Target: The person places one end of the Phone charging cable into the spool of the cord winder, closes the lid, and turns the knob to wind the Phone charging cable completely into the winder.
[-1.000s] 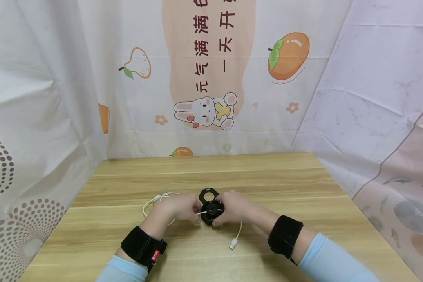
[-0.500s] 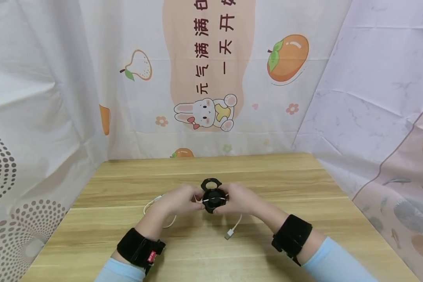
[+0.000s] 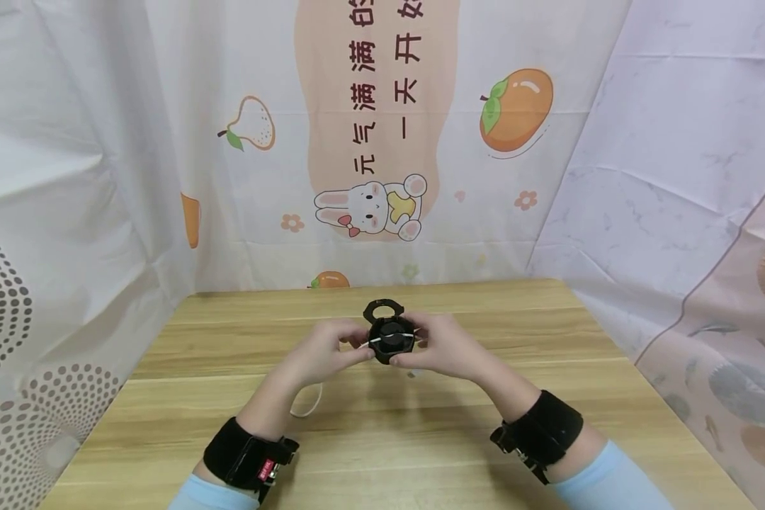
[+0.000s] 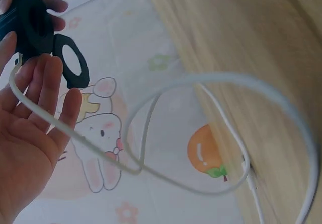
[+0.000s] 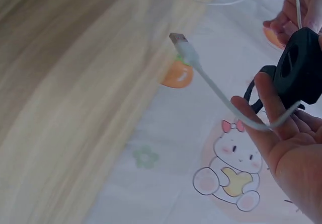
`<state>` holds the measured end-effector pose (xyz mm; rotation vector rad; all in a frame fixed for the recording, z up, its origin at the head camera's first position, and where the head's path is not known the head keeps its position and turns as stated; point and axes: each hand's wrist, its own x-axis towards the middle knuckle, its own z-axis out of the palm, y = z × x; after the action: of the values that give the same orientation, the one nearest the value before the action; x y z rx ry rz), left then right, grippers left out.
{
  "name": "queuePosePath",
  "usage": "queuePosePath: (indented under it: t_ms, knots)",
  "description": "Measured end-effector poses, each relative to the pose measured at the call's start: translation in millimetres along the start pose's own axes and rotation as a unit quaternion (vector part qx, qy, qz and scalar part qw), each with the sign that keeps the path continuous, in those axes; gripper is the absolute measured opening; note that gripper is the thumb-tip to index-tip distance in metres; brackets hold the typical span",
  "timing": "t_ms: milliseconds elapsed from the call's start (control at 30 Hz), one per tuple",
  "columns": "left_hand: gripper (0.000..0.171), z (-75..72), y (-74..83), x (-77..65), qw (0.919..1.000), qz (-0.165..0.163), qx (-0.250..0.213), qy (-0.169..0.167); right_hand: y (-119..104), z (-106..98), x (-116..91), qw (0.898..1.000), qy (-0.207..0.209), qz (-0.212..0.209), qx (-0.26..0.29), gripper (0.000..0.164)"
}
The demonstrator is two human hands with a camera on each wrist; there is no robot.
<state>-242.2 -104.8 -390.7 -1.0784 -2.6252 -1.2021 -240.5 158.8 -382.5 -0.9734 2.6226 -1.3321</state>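
Observation:
Both hands hold a black octagonal cable winder [image 3: 392, 340] raised above the table. Its ring-shaped lid [image 4: 76, 80] is flipped up on the far side. Across the round core runs a white USB cable [image 4: 241, 79], leaving the case on both sides. My left hand [image 3: 324, 348] grips the left side, thumb in front, with the cable passing by its fingers. On the opposite side my right hand [image 3: 448, 345] holds the case between thumb and fingers. From there a short cable end with a USB plug [image 5: 184, 49] hangs down.
The wooden table [image 3: 382, 439] lies under the hands. Part of the cable loops below the left hand. A printed cloth [image 3: 255, 198] stands behind the table, and more cloth hangs at both sides.
Both hands have lifted the cable winder up and away from the person, tilting it more toward the camera. The cable now lies straight across the core, and its USB end has risen along.

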Motion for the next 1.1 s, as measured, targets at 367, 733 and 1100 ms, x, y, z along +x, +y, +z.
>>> queuePosePath:
  t_ms: [367,733,1100]
  knots:
    - [0.024,-4.6,12.4,3.3,0.9954,-0.005,-0.069,0.065,-15.7,-12.9,-3.3,0.997,0.058,-0.034,0.027,0.061]
    - [0.029,-7.3,7.7,4.5,0.9837,-0.043,-0.161,0.067,-19.4,-9.8,-7.5,0.992,0.094,-0.067,0.042,0.054]
    - [0.030,-8.5,-5.2,9.4,0.9626,-0.136,-0.210,0.105,-14.3,-4.3,-5.1,0.992,0.080,-0.082,0.054,0.057]
